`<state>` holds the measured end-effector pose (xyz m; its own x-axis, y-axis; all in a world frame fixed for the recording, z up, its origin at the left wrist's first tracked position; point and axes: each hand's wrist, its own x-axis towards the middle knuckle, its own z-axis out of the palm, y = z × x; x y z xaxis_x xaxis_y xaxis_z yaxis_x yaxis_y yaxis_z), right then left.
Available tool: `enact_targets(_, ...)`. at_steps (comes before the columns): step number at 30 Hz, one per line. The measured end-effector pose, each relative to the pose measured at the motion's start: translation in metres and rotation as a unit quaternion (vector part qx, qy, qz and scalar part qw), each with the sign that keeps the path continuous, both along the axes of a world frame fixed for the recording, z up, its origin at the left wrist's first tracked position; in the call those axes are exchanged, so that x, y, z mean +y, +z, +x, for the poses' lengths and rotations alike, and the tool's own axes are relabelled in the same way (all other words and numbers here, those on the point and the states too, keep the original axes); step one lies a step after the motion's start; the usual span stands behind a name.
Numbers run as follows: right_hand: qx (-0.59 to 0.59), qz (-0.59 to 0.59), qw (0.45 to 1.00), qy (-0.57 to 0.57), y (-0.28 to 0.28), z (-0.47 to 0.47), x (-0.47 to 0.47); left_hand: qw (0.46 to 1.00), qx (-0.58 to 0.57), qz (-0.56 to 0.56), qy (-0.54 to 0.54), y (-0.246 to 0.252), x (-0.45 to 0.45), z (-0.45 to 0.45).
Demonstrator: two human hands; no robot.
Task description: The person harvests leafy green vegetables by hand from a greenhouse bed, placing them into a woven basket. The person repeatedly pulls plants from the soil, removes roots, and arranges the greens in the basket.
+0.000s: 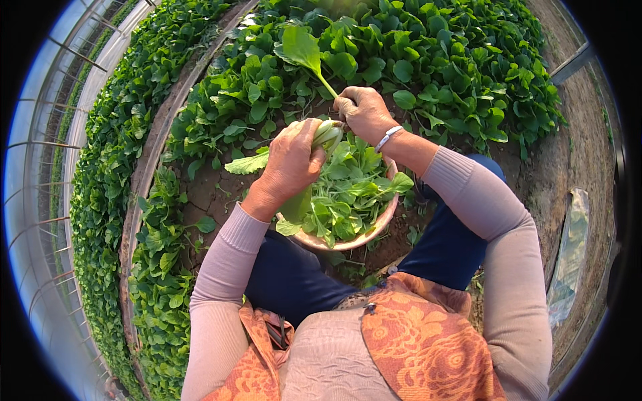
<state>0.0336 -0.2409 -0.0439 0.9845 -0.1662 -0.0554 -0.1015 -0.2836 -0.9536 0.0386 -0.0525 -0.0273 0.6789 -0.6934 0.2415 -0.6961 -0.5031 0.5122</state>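
My left hand is closed around a small bunch of leafy greens, its pale stem bases pointing up and right and some leaves hanging below the fist. Just right of the bunch, my right hand grips the stalk of a single green leaf, which points up and left over the bed. A white band is on the right wrist. Below both hands a round pinkish basin stands on the soil between the legs, with many loose leaves in it. The left forearm and hand hide part of its left side.
Dense leafy plants grow beyond the hands. More stand at left, past a narrow raised strip. A curved greenhouse frame with plastic film is at far left. Clear plastic sheeting lies on the ground at right, below a post.
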Motion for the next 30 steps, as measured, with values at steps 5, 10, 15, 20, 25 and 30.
enact_targets(5, 0.058, -0.425, 0.886, 0.176, 0.013, 0.011, -0.020, 0.995, 0.068, -0.047, 0.047, 0.002, 0.005, 0.005)
enact_targets(10, 0.053, 0.114, 0.967, 0.223, 0.021, -0.002, -0.014, 0.992, 0.066, -0.088, 0.056, -0.003, 0.004, 0.007)
enact_targets(15, 0.006, 0.109, 0.980, 0.164, 0.022, -0.002, 0.001, 0.992, 0.009, -0.116, 0.054, -0.008, -0.003, 0.006)
enact_targets(20, -0.102, 0.038, 0.985, 0.135, 0.031, -0.002, -0.019, 0.981, -0.045, -0.178, 0.066, 0.007, -0.020, 0.004)
enact_targets(25, -0.166, 0.117, 0.979, 0.027, 0.044, -0.007, -0.033, 0.920, -0.307, -0.192, 0.151, 0.021, -0.034, 0.000)
enact_targets(30, -0.092, 0.202, 0.975, 0.028, 0.041, -0.002, -0.025, 0.935, -0.304, -0.079, 0.166, 0.028, -0.019, -0.006)
